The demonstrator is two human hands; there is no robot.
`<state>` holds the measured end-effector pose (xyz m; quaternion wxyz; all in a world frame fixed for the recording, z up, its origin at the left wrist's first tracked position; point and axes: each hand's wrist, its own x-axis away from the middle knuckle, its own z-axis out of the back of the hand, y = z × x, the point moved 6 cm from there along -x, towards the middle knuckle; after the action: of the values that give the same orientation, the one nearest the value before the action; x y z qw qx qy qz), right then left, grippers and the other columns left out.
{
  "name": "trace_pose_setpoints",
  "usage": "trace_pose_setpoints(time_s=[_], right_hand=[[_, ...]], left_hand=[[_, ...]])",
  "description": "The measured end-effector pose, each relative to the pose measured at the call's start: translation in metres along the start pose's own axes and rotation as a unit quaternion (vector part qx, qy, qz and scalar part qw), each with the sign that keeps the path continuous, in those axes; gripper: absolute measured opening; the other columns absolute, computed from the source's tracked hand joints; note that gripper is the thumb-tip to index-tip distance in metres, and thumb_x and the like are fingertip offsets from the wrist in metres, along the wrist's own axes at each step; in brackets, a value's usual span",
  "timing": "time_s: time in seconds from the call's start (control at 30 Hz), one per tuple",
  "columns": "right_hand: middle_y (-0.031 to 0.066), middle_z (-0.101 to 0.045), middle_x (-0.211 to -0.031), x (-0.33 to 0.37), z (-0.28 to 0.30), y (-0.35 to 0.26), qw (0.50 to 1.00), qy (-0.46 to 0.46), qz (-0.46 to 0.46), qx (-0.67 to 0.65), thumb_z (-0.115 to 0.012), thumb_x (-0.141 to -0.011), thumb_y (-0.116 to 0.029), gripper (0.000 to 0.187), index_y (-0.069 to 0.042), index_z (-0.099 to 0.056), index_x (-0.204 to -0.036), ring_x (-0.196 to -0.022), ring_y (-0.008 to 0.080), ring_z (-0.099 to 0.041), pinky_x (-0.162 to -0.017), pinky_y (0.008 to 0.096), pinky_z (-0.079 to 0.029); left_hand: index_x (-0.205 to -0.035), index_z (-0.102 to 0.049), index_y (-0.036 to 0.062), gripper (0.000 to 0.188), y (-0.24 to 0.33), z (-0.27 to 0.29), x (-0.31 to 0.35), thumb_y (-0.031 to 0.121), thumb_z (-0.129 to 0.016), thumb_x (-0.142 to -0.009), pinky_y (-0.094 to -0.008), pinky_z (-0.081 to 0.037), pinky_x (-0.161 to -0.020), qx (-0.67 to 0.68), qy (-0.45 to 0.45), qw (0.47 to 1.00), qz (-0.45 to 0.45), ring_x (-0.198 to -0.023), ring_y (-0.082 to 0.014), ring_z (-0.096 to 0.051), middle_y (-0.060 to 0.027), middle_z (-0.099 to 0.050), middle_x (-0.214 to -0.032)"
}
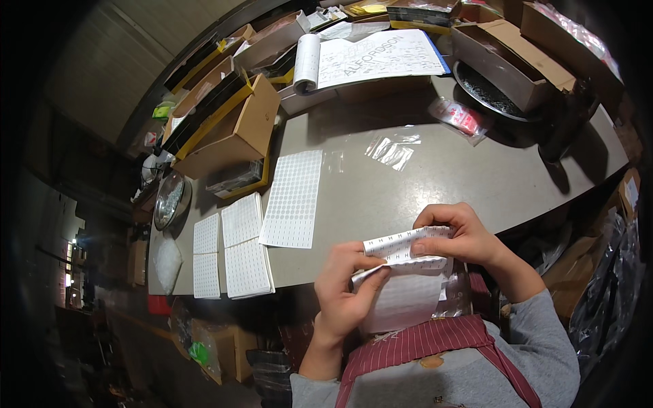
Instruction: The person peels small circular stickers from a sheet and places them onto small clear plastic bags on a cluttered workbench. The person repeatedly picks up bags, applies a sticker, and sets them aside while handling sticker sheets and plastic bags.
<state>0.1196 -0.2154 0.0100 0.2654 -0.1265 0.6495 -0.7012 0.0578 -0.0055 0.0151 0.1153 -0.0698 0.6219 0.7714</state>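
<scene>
Head view: sheet [398,241] spans left grip [345,289] and right grip [461,234].

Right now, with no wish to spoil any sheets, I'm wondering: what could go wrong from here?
Both hands, the left and the right, pinch a bent white printed paper sheet, which might crease or tear at the bend. The stacked white rectangular printed sheets lie right by the near edge of the grey flat-topped table, so a bump could knock some off.
</scene>
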Motion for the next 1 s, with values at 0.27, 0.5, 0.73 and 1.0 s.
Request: trace_pose_setpoints(time_s=[0.27, 0.5, 0.73, 1.0], right_hand=[[0.0065, -0.070, -0.077, 0.007, -0.003, -0.006, 0.999, 0.017, 0.022, 0.040, -0.077, -0.088, -0.014, 0.016, 0.001, -0.072, -0.092, -0.071, 0.0079, -0.064, -0.063, 0.0243, -0.049], [0.0061, -0.071, -0.078, 0.007, -0.009, -0.009, 1.000, 0.006, 0.020, 0.012, -0.076, -0.088, -0.007, 0.010, 0.002, -0.072, -0.090, -0.072, 0.0072, -0.064, -0.063, 0.0234, -0.048], [0.0058, -0.070, -0.079, 0.001, -0.017, -0.006, 0.999, -0.028, 0.034, 0.013, -0.075, -0.088, -0.007, 0.010, 0.001, -0.072, -0.091, -0.072, 0.0072, -0.063, -0.064, 0.0234, -0.048], [0.0038, -0.069, -0.080, -0.003, -0.019, 0.000, 0.999, -0.029, 0.007, -0.032, -0.077, -0.089, -0.011, 0.013, 0.001, -0.071, -0.091, -0.076, 0.0067, -0.062, -0.068, 0.0235, -0.047]], left_hand=[[-0.093, -0.073, -0.0023, 0.013, 0.010, -0.010, -0.012, -0.003, -0.077, -0.081, -0.0374, -0.050, -0.096, 0.001, -0.044, 0.998, -0.042, -0.115, -0.0284, -0.065, -0.0157, -0.072, -0.114], [-0.099, -0.075, -0.0028, 0.016, -0.001, -0.002, -0.004, -0.008, -0.074, -0.083, -0.0285, -0.055, -0.085, 0.113, -0.005, 0.993, 0.033, -0.102, -0.0193, -0.068, -0.0158, -0.072, -0.114], [-0.101, -0.076, -0.0026, 0.019, -0.003, -0.003, -0.007, -0.008, -0.075, -0.083, -0.0282, -0.055, -0.082, 0.118, -0.015, 0.992, 0.047, -0.098, -0.0190, -0.069, -0.0164, -0.074, -0.109], [-0.098, -0.077, -0.0019, 0.019, 0.003, 0.000, -0.009, -0.008, -0.076, -0.080, -0.0270, -0.054, -0.078, 0.073, 0.017, 0.997, -0.016, -0.093, -0.0183, -0.069, -0.0158, -0.076, -0.103]])
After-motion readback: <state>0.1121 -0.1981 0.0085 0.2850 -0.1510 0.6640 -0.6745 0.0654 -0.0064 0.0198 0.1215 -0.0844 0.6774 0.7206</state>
